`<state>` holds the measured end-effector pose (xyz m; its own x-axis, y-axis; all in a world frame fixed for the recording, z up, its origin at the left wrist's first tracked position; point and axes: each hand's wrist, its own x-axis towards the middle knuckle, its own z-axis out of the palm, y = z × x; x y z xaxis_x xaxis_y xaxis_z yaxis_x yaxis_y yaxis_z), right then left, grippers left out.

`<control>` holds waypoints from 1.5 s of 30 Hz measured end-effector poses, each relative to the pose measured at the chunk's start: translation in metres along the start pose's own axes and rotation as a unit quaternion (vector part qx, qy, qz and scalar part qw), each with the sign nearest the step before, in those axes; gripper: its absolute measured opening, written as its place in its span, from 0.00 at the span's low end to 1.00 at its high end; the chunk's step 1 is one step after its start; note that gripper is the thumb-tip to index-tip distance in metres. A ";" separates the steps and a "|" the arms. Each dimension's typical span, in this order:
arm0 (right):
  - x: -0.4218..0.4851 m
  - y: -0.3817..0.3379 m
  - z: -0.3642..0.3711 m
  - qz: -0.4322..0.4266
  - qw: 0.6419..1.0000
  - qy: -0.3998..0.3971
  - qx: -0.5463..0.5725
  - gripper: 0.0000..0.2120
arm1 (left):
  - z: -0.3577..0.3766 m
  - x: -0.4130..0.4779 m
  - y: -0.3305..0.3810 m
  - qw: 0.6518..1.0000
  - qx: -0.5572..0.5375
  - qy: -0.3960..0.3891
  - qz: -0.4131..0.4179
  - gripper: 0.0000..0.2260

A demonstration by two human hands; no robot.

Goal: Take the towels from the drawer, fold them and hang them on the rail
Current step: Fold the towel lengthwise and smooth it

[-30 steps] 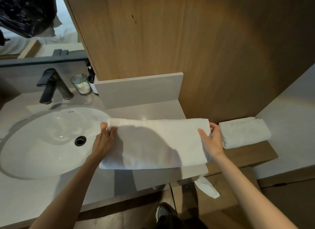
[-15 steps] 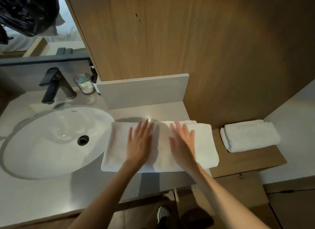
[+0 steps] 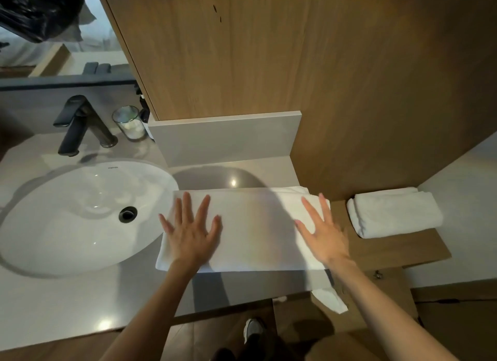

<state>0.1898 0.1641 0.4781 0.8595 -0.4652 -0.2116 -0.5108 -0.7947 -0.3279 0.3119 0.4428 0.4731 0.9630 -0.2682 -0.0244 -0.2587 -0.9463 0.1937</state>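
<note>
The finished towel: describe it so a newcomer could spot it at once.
From the white sink, go right across the counter, past the flat towel. On the lower wooden shelf lies the folded towel. It alone is thick, compact and untouched.

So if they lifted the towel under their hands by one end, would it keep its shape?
Probably not: the towel looks soft, and what seems its corner droops over the counter edge. The folds would likely fall open. Flat under the left hand and right hand, it should hardly slide.

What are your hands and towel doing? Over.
Hands open: left hand, right hand flat on white towel. Folded towel alongside, apart. Nothing in the way.
</note>
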 end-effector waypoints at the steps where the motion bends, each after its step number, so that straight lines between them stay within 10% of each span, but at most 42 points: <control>1: -0.003 0.004 -0.003 0.017 0.999 -0.010 0.043 0.29 | 0.000 -0.001 0.000 1.000 -0.010 0.000 -0.011 0.27; 7: -0.010 -0.001 -0.006 0.073 0.977 -0.028 0.197 0.34 | 0.000 -0.002 0.001 0.998 -0.030 -0.001 -0.051 0.29; 12: -0.016 -0.005 -0.012 0.039 0.970 0.105 0.217 0.32 | -0.005 0.001 0.010 0.999 -0.021 -0.025 -0.042 0.31; 20: -0.013 0.001 -0.014 0.111 0.917 0.159 0.347 0.42 | -0.013 0.040 0.061 0.972 -0.085 -0.102 0.194 0.30; 33: -0.014 -0.002 -0.031 -0.015 0.906 0.081 0.414 0.08 | -0.016 0.079 0.087 0.977 -0.030 -0.127 0.168 0.25; 45: 0.019 0.012 -0.028 0.103 0.932 0.061 0.341 0.11 | -0.013 0.092 0.088 0.984 -0.029 -0.108 0.136 0.17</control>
<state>0.2002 0.1350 0.4956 0.7159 -0.6552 -0.2414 -0.5207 -0.2706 -0.8097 0.3784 0.3371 0.5006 0.8187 -0.5482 -0.1708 -0.4938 -0.8240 0.2777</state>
